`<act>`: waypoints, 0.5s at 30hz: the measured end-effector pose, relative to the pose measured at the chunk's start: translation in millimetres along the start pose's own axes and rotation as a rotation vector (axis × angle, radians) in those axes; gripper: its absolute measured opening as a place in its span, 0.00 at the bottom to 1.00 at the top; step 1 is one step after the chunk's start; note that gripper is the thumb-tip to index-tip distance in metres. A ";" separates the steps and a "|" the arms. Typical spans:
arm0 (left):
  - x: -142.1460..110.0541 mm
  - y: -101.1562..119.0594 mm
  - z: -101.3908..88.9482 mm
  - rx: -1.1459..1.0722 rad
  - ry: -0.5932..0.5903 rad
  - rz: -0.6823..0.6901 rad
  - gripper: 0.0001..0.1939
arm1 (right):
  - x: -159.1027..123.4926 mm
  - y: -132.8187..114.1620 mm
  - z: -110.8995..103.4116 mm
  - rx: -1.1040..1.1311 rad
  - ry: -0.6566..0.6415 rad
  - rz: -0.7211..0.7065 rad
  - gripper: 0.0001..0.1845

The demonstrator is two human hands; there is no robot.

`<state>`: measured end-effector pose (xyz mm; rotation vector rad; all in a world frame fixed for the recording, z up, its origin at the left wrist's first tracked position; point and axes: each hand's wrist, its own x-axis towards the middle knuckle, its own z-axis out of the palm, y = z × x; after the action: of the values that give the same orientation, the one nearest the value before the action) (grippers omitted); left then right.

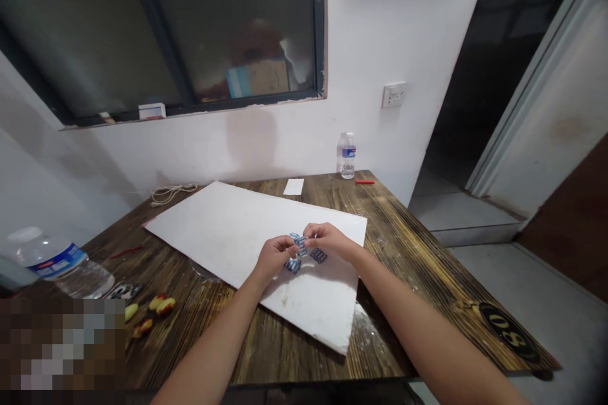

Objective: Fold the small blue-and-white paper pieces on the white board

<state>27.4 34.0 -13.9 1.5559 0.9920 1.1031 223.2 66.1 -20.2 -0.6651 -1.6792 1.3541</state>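
Note:
Both my hands meet over a white board [228,228] that lies on a dark wooden table [408,247]. My left hand [273,256] and my right hand [330,239] are closed in a pinch on a small blue clip-like piece [300,242] held between them. Several more small blue pieces [318,255] lie on the board just under and beside my fingers. What the pieces are exactly is too small to make out.
A water bottle [348,155] stands at the table's back edge, with a white paper slip [293,186] and a red stick [365,181] near it. Another bottle [61,264] lies at the left, by small yellow-red items [159,305]. A doorway [479,114] opens to the right.

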 end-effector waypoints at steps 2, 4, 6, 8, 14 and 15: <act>-0.7 0.2 0.2 -0.022 -0.014 0.005 0.19 | -0.5 0.1 0.0 0.046 -0.023 0.023 0.15; -1.7 1.5 0.8 -0.039 -0.027 0.008 0.19 | -1.3 -0.4 -0.1 0.067 -0.037 0.042 0.16; -2.8 3.7 1.7 -0.045 -0.034 0.001 0.19 | -2.3 -1.4 -0.2 0.077 -0.049 0.063 0.17; -3.7 6.2 2.6 -0.040 -0.033 -0.011 0.20 | -3.5 -2.7 -0.2 0.082 -0.056 0.093 0.18; -4.0 8.1 3.3 -0.005 -0.024 -0.023 0.21 | -4.9 -6.3 0.9 0.076 -0.059 0.127 0.21; -3.7 7.2 3.1 -0.002 -0.021 -0.019 0.21 | -4.8 -6.7 1.1 0.074 -0.051 0.123 0.21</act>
<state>30.0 28.2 -8.0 1.5505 0.9897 1.0719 225.3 59.8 -15.2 -0.7056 -1.6424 1.5242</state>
